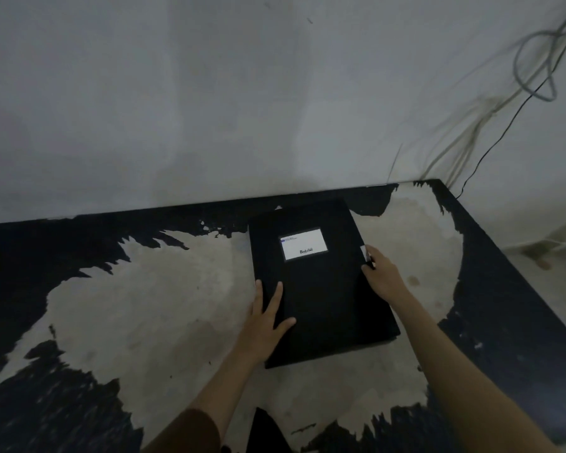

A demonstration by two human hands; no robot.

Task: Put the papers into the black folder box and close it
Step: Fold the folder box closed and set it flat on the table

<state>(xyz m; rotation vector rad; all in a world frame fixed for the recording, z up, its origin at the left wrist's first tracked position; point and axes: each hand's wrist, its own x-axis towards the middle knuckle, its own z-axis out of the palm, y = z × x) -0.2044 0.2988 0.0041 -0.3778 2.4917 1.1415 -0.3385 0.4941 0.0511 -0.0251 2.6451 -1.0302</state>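
Observation:
The black folder box (321,295) lies flat on the table with its lid down and a white label (304,244) on top. My left hand (268,317) rests flat on its near left edge, fingers spread. My right hand (381,273) is at the box's right edge, with the fingertips pinching a small white tab (364,253) at the clasp. No loose papers are visible.
The table (144,289) is worn, with black paint at the edges and a bare pale middle. It stands against a grey wall (209,109). Cables (504,109) hang down the wall at the back right corner. A dark object (265,433) sits at the near edge.

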